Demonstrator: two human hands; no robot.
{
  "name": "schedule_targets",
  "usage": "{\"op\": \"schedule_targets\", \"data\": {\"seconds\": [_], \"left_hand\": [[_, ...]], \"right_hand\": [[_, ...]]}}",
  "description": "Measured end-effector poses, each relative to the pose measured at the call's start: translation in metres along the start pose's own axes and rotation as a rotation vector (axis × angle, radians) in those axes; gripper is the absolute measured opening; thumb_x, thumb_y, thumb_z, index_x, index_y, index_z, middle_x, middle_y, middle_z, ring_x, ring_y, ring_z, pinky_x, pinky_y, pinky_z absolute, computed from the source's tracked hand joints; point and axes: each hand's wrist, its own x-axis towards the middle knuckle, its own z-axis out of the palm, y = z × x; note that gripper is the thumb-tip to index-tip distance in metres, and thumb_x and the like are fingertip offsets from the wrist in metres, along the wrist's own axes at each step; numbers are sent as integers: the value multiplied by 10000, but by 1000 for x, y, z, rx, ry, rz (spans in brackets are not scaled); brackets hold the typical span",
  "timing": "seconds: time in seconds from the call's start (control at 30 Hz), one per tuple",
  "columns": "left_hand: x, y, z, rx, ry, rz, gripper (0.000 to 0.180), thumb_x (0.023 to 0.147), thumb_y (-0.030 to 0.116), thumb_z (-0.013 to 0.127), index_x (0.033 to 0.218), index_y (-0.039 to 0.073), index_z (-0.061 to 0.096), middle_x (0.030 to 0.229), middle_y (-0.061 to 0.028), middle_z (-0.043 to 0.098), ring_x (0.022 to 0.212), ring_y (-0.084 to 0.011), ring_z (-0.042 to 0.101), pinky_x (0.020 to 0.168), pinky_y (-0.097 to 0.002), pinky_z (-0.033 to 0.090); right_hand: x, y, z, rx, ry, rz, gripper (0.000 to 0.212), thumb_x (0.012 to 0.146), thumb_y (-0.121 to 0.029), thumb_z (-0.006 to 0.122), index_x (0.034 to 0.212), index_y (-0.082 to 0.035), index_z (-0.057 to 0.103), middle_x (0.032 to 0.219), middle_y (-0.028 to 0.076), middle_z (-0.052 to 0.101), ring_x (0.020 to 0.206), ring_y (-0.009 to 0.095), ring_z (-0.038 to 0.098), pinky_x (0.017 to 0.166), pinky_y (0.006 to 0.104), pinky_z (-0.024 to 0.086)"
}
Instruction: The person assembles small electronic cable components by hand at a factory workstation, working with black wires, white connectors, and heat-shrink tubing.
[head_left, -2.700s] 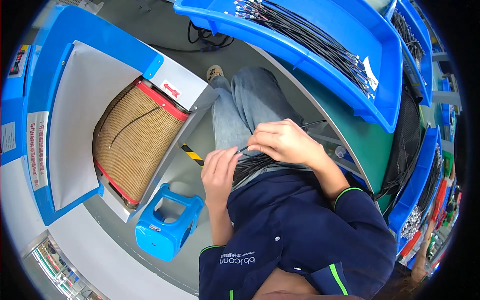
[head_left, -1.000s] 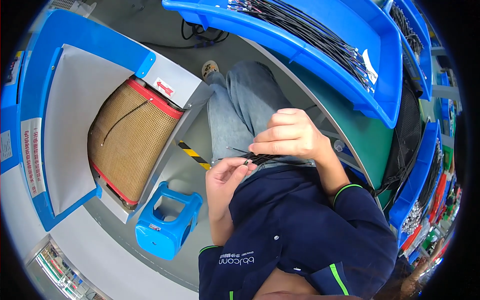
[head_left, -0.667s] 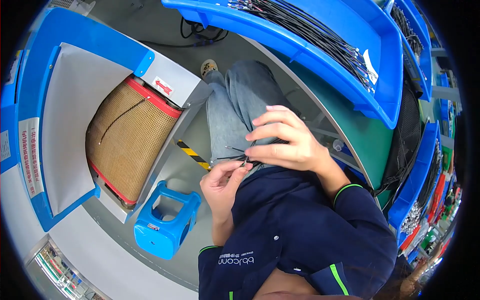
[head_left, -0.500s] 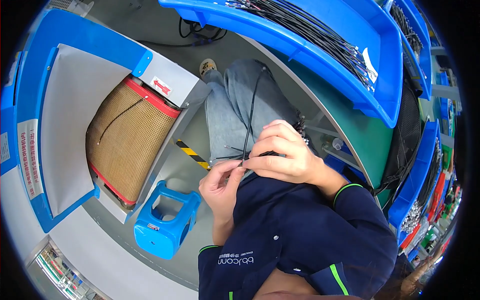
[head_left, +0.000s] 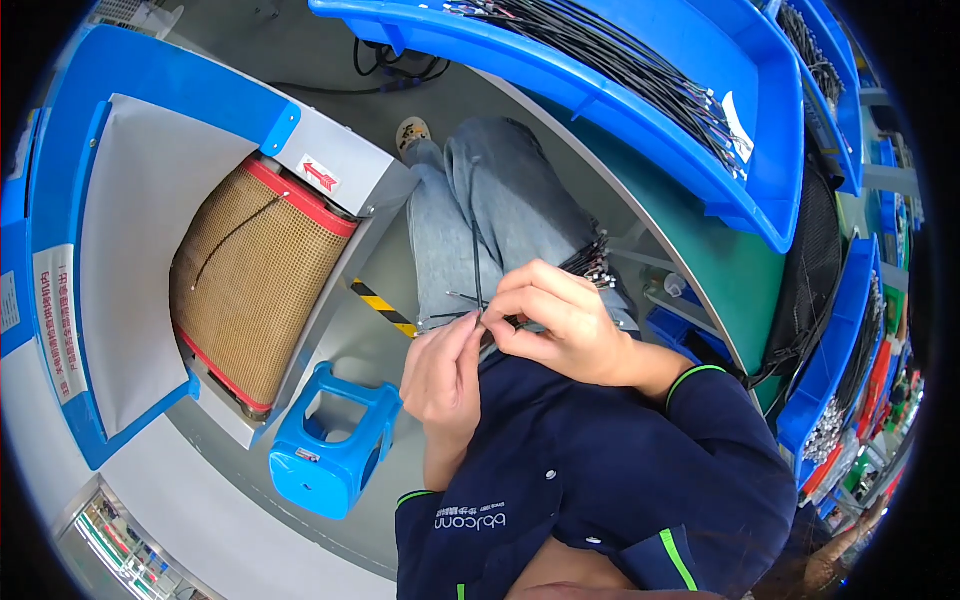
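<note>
Over my lap, a thin black cable (head_left: pixel 476 245) extends away from my fingers across the jeans. My left hand (head_left: pixel 443 378) pinches its near end between thumb and fingertips. Right beside it, my right hand (head_left: pixel 560 322) is closed in a pinch at the same spot, its fingertips meeting the left ones. The exact end of the cable is hidden behind the fingers. A bundle of black cables (head_left: pixel 592 262) with small light tips lies across my thighs, partly covered by my right hand.
At left stands a machine with a brown mesh conveyor belt (head_left: pixel 262 290), a single dark cable (head_left: pixel 232 240) lying on it. A blue stool (head_left: pixel 330 445) is below it. Top right, a blue tray (head_left: pixel 700 195) of black cables rests on a green tabletop (head_left: pixel 750 275). More blue bins (head_left: pixel 830 350) line the right.
My right hand has turned and its fingertips have come down to the pinch point. The cable's far end has swung left, and more of the bundle on my lap shows.
</note>
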Motion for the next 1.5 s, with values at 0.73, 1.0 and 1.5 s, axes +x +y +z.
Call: {"op": "schedule_targets", "data": {"seconds": [0.73,1.0,1.5], "left_hand": [[-10,-14,-4,-286,-164,-175,101,770,-29,668,855,-10,617,794,-93,660,720,-226,618,648,-291,482],[-13,-15,-14,-669,-117,-498,54,795,-41,646,843,-39,622,791,-96,652,722,-159,605,637,-251,468],[-3,-21,-13,-244,-62,-42,220,666,-82,672,857,24,639,810,-96,671,733,-243,635,659,-310,495]], "right_hand": [[16,11,-21,384,-483,458,145,682,-94,640,802,-28,592,763,41,545,634,150,484,585,294,413],[21,6,-21,343,-285,272,175,708,-86,735,848,-33,643,853,55,618,834,180,612,748,292,471],[15,6,-18,263,-297,97,116,765,-44,695,880,-40,680,844,64,616,742,190,623,651,289,495]]}}
